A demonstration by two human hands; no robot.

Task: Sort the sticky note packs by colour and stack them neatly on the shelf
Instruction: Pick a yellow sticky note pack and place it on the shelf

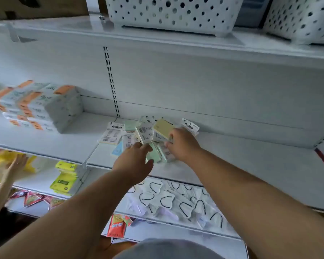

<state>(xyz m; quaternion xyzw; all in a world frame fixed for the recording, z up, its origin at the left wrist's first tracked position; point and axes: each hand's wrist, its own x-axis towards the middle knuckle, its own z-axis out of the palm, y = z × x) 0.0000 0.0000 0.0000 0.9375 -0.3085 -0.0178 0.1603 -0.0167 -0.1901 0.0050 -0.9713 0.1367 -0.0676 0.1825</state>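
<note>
Shelf (232, 152) first: white, holding our jumbled heap of sticky note packs (144, 135) at its middle, colours mixed, nothing stacked yet. We judge sorting has only begun. At nine o'clock of the heap sit tissue packs (39, 105), printed "Facial" as far as we can read. Our right hand (183, 144) pinches a yellow pack (164, 128), fingers curled round its lower edge; our left hand (133, 163) reaches in, fingers narrow around a green pack (153, 154), though the grip itself is hidden. Next we need a yellow spot chosen. One header reads "STICKY NOTE".
</note>
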